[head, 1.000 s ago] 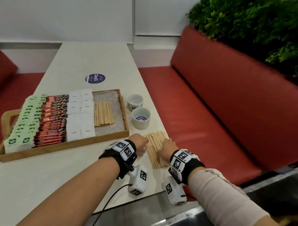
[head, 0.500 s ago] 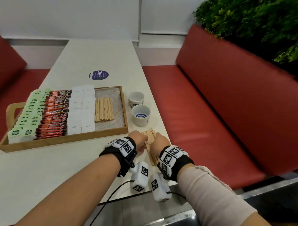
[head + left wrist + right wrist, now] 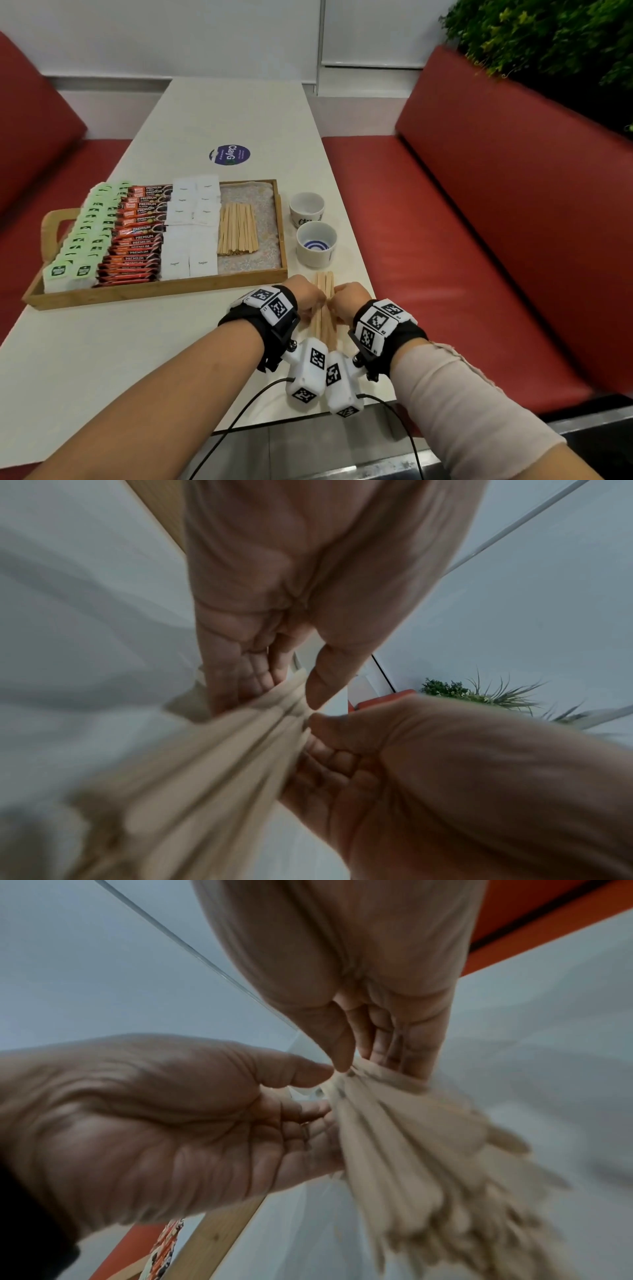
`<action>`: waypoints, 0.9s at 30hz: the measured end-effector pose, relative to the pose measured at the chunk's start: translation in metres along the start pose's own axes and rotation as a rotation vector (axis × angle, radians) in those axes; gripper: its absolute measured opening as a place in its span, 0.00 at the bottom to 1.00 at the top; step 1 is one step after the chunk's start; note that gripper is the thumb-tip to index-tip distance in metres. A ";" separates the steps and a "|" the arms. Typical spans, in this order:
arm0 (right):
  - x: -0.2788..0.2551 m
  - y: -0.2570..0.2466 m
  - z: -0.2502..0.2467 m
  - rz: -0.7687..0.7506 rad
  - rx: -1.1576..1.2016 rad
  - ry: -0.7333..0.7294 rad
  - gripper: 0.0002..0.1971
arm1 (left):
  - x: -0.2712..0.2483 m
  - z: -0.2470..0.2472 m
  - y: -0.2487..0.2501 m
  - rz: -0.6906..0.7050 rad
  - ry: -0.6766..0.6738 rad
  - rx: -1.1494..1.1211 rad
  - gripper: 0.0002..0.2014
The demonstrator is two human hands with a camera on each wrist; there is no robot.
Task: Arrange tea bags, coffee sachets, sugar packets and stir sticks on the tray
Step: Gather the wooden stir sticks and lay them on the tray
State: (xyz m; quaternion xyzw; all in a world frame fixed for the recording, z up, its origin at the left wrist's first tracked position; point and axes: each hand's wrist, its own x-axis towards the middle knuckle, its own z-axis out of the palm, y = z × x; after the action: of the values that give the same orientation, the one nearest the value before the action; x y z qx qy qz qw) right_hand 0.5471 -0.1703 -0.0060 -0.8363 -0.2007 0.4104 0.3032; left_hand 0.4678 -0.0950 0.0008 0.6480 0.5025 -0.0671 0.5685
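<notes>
A loose bundle of wooden stir sticks (image 3: 324, 284) lies on the white table just in front of the tray's near right corner. My left hand (image 3: 308, 296) and right hand (image 3: 351, 296) close on it from either side, fingers curled round the sticks and thumbs on top. The left wrist view shows my left hand (image 3: 284, 691) pinching the bundle (image 3: 222, 750). In the right wrist view my right hand (image 3: 356, 1058) grips the fanned sticks (image 3: 411, 1137). The wooden tray (image 3: 154, 291) holds rows of green tea bags (image 3: 85, 240), red coffee sachets (image 3: 137, 240), white sugar packets (image 3: 191, 240) and a stack of stir sticks (image 3: 237, 228).
Two small white cups (image 3: 306, 207) (image 3: 315, 243) stand right of the tray, just beyond the bundle. A round blue sticker (image 3: 229, 155) is on the table farther back. Red bench seats (image 3: 445, 240) flank the table; its right edge is close to my right hand.
My hands have drawn together. The sticks, spread wide on the table a second ago, are now squeezed into a narrow bundle between them.
</notes>
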 end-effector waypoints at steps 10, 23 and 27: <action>0.007 0.005 0.004 -0.002 0.148 -0.081 0.13 | -0.005 0.001 0.012 0.061 -0.003 0.329 0.19; 0.010 0.011 0.006 0.045 0.392 -0.130 0.15 | -0.003 0.005 0.017 0.076 0.004 0.528 0.18; 0.008 0.009 0.011 0.062 0.423 -0.107 0.18 | 0.001 0.000 0.013 0.073 0.008 0.573 0.17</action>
State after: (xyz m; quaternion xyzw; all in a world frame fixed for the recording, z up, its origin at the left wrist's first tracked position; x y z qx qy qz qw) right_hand 0.5441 -0.1681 -0.0217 -0.7369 -0.1000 0.4962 0.4481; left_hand 0.4777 -0.0929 0.0087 0.8003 0.4416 -0.1831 0.3620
